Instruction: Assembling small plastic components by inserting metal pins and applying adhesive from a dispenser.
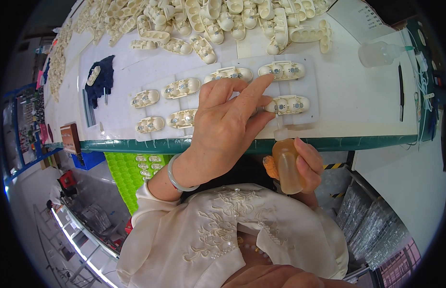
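Observation:
My right hand is wrapped round a squeeze bottle of amber liquid. Its thin nozzle points up at the near edge of a cream plastic casing with round cups and small metal parts. An orange rough-textured lump shows beside the bottle. My left hand reaches across the row, thumb and a finger closed at the left end of that same casing. Its index finger stretches toward another casing behind. The left hand partly hides the casings in the middle.
More casings stand in two rows on a white board. Loose cream parts are heaped at the back. A clear bottle lies at the right, a dark blue cloth at the left. A green tray sits below the green table edge.

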{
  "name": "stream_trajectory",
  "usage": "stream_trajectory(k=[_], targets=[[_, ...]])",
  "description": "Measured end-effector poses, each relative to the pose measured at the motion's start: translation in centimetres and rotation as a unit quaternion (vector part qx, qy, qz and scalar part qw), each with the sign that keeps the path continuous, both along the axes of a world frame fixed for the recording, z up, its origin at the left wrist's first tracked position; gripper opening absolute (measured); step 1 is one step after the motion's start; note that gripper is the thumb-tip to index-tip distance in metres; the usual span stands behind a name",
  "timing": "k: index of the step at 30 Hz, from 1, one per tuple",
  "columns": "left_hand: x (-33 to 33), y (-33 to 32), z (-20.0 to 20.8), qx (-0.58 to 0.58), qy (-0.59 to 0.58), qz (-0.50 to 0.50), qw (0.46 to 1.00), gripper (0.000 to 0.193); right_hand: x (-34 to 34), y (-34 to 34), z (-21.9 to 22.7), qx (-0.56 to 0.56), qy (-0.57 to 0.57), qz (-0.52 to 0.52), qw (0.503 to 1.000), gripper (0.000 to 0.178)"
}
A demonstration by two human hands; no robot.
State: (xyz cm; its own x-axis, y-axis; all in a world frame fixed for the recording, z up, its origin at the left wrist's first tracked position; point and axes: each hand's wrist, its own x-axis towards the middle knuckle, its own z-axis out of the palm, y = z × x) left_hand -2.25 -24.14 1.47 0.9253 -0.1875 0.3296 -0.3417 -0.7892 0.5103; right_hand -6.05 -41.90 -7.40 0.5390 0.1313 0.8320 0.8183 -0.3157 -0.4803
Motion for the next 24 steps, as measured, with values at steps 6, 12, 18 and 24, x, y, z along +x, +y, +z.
stream_trajectory(k=[6, 12, 18, 24], targets=[[0.1, 0.1, 0.3, -0.008, 0.024, -0.002, 1.000, 0.058, 0.3, 0.0, 0.0, -0.002, -0.013, 0.002, 1.000, 0.030], [0.1, 0.1, 0.4, -0.010, 0.035, -0.002, 0.999, 0.058, 0.1, -0.2, -0.1, 0.001, -0.003, 0.010, 1.000, 0.031], [0.2, 0.0, 0.5, -0.014, 0.038, 0.002, 0.999, 0.058, -1.9, -1.4, -1.3, 0.110, 0.093, 0.035, 0.989, 0.041], [0.2, 0.1, 0.7, 0.003, 0.029, 0.000, 1.000, 0.058, -1.8, -2.8, 0.6, 0.094, 0.159, -0.022, 0.983, 0.060]])
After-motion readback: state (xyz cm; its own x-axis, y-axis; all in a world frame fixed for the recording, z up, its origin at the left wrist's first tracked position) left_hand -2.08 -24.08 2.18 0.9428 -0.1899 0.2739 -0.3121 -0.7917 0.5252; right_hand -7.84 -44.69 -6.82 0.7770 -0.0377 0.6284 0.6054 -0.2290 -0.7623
